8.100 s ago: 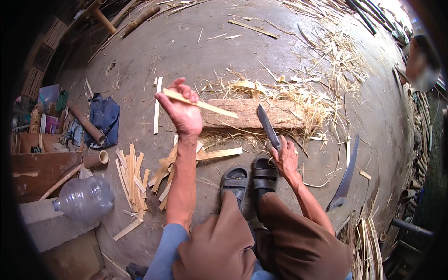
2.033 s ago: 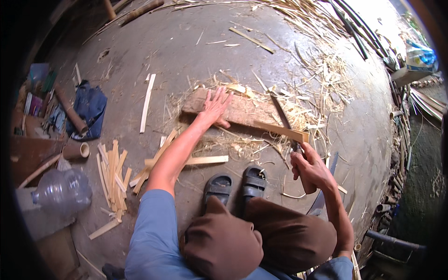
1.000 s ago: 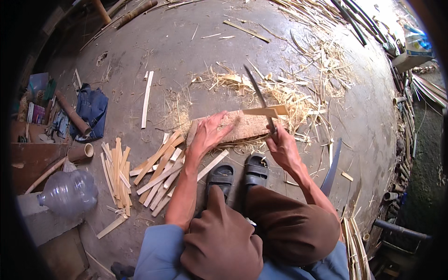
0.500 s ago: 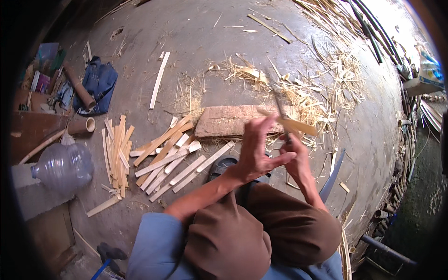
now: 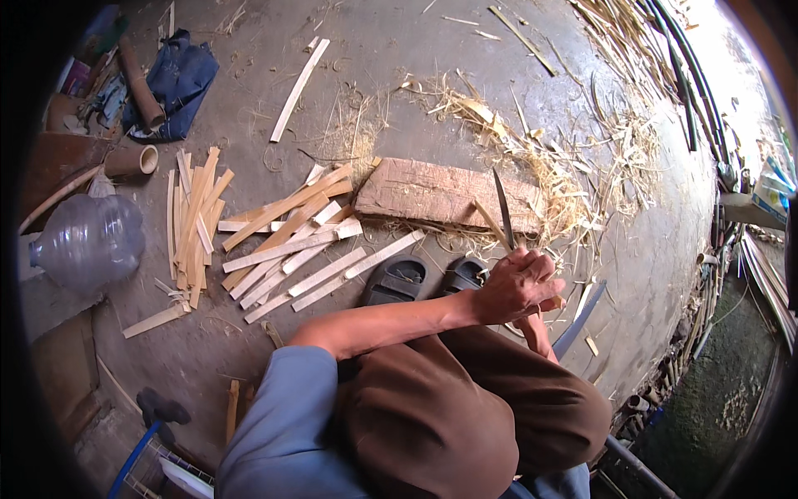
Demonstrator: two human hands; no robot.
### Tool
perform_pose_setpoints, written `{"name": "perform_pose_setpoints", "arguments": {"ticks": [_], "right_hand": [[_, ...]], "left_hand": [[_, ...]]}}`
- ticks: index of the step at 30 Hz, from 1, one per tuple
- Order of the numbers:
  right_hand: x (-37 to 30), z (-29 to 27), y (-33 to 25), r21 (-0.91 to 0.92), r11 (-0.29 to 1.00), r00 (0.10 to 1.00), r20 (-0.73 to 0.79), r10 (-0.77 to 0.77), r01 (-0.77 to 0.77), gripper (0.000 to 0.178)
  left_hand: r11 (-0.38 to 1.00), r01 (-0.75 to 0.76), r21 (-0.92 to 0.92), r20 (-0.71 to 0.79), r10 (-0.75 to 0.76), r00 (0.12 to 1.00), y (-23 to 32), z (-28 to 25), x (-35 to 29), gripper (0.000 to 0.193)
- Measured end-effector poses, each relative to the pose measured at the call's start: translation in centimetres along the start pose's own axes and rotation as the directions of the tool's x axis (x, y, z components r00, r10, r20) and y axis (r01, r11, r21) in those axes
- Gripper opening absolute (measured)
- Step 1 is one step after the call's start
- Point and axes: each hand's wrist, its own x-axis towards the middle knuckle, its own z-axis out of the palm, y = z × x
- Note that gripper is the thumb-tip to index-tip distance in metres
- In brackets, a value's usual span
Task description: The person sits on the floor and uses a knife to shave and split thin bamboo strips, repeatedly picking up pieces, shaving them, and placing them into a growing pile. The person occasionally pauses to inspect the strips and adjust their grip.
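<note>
My left hand (image 5: 515,287) has come off the wooden block (image 5: 445,195) and now closes over my hidden right hand, both clasping the knife (image 5: 503,208) and bamboo strip (image 5: 489,224) above my sandals (image 5: 424,279).

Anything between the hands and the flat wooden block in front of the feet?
Nothing blocks it. The left hand covers the right hand, with a dark knife blade rising from them over the flat wooden block. Only the black sandals and loose straw lie near.

Left hand (image 5: 515,287) closes over a thin bamboo strip (image 5: 486,220) beside a dark knife blade (image 5: 502,208), near the flat wooden block (image 5: 432,193).
</note>
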Motion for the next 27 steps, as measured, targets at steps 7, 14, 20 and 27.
{"name": "perform_pose_setpoints", "arguments": {"ticks": [7, 14, 20, 27], "right_hand": [[1.3, 0.0, -4.6, -0.026, 0.999, 0.991, 0.126, 0.040, -0.037, 0.010], [3.2, 0.5, -5.4, 0.134, 0.956, 0.965, 0.037, 0.259, -0.262, 0.017], [3.6, 0.9, -5.2, 0.154, 0.959, 0.963, -0.092, 0.253, -0.237, 0.017], [4.8, 0.0, 1.2, 0.108, 0.970, 0.972, -0.070, 0.224, -0.216, 0.016]], "left_hand": [[1.000, 0.007, -0.027, -0.081, -0.009, 0.997, 1.3, 1.9, -0.5, 0.028], [0.992, -0.038, -0.120, -0.048, 0.032, 0.998, 0.9, 2.2, -0.4, 0.021], [0.981, 0.120, -0.150, -0.039, -0.127, 0.991, -0.1, 1.6, 2.9, 0.018], [0.982, 0.106, -0.155, -0.056, -0.116, 0.992, 0.0, 2.6, 3.1, 0.019]]}}
